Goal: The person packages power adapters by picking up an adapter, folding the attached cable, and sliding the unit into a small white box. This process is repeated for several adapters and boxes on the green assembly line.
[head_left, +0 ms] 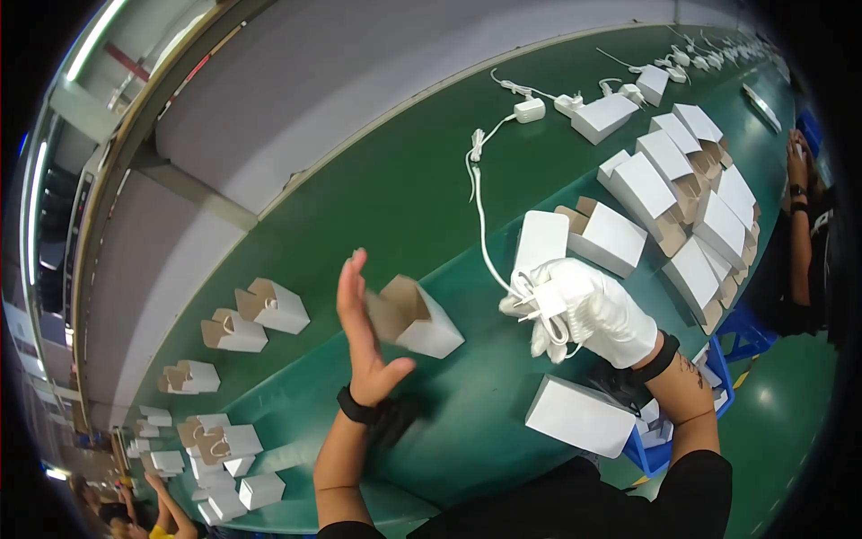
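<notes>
My right hand (pixel 603 313), in a white glove, is closed round a white power adapter (pixel 544 300) with metal prongs and a bundled cord. A length of its white cable (pixel 482 220) runs up from the hand across the green table. My left hand (pixel 362 341) is bare and open, its fingers stretched upward and the thumb apart. Just right of it stands a white box (pixel 429 331) with raised brown flaps; whether the fingers touch it cannot be told. A closed-looking white box (pixel 541 241) lies right behind my right hand, with an open-flapped white box (pixel 611 238) beside it.
Several open white boxes (pixel 718 225) crowd the right side. Another white box (pixel 579 415) lies near my body, by a blue bin (pixel 654 456). More adapters (pixel 530 110) line the far green belt (pixel 386 225). Boxes (pixel 235 440) also stand at left. Other people's arms (pixel 797 216) show at both sides.
</notes>
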A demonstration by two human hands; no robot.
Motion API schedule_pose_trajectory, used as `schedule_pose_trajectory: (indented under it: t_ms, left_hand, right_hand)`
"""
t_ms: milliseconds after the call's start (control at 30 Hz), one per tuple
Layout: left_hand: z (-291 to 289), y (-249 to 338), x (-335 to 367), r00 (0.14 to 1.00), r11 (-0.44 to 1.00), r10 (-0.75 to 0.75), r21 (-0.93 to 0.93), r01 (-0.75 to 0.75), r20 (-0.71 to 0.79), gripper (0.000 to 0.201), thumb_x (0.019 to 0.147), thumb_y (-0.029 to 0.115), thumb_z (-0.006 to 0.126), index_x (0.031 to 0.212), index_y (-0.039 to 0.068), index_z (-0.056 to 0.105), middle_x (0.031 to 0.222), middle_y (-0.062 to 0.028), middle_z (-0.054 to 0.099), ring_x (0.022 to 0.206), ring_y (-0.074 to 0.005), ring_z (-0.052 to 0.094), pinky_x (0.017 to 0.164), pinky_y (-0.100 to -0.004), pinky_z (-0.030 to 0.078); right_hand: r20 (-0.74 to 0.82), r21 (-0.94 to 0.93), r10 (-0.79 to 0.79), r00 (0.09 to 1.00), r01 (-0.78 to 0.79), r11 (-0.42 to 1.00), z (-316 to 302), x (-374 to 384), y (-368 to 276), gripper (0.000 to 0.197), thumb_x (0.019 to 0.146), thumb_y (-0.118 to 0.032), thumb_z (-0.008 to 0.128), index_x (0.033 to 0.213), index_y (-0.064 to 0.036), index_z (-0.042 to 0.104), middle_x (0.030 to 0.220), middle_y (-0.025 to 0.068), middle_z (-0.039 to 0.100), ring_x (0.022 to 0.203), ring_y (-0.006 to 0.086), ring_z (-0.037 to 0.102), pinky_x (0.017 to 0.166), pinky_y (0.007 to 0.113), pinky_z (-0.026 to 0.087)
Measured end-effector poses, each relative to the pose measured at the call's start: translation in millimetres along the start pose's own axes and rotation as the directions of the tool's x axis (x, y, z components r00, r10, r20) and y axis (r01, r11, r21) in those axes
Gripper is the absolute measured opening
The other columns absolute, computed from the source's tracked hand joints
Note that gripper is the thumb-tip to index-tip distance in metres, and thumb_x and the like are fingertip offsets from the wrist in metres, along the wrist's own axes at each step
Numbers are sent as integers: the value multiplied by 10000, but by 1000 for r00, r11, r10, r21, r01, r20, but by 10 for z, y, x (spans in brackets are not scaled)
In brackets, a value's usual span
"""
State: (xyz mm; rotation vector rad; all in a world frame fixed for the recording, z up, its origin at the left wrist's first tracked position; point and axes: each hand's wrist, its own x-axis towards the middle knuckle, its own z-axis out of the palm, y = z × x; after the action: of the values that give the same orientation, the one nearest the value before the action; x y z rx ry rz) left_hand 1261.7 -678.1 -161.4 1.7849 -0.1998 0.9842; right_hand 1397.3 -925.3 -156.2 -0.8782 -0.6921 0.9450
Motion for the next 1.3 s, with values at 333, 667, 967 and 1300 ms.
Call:
schedule_pose_trajectory:
  t_ms: [333, 667, 967, 1300]
  left_hand:
    - [37, 492, 170, 885, 965, -254, 44, 257, 391, 312, 824, 82, 651, 1134, 51, 654, 999, -64, 680, 996, -189, 556, 910, -324, 370]
    - [35, 305, 88, 969, 946, 50, 298, -123, 241, 274, 728, 67, 729, 996, 123, 719, 846, 8, 693, 891, -173, 570, 827, -314, 379]
    - [37, 241, 137, 925, 781, 246, 506, -365, 289, 420, 715, 223, 750, 1101, 93, 647, 1088, -84, 630, 1047, -243, 534, 898, -362, 373]
    - [-296, -119, -791, 921, 909, -390, -176, 379, -28, 1276, 582, 578, 807, 1474, 50, 63, 1443, -206, 295, 1318, -348, 345, 1080, -467, 270]
  right_hand:
    - [156, -111, 181, 971, -164, 980, 550, 120, -102, 676, 812, -416, 695, 1289, -25, 418, 1169, 147, 575, 929, 288, 660, 703, 332, 550]
    - [-77, -80, 50, 996, -56, 995, 625, 154, -13, 713, 753, -400, 767, 1249, -15, 430, 1252, 155, 539, 1033, 333, 626, 759, 370, 554]
    - [19, -566, 134, 991, -100, 818, 584, 202, 74, 534, 785, -95, 706, 1245, -45, 440, 1219, 118, 546, 977, 231, 629, 748, 306, 530]
    - [-32, 78, 231, 972, -228, 970, 247, -21, -35, 900, 683, -351, 820, 1363, 14, 357, 1284, 265, 497, 896, 310, 659, 709, 353, 559]
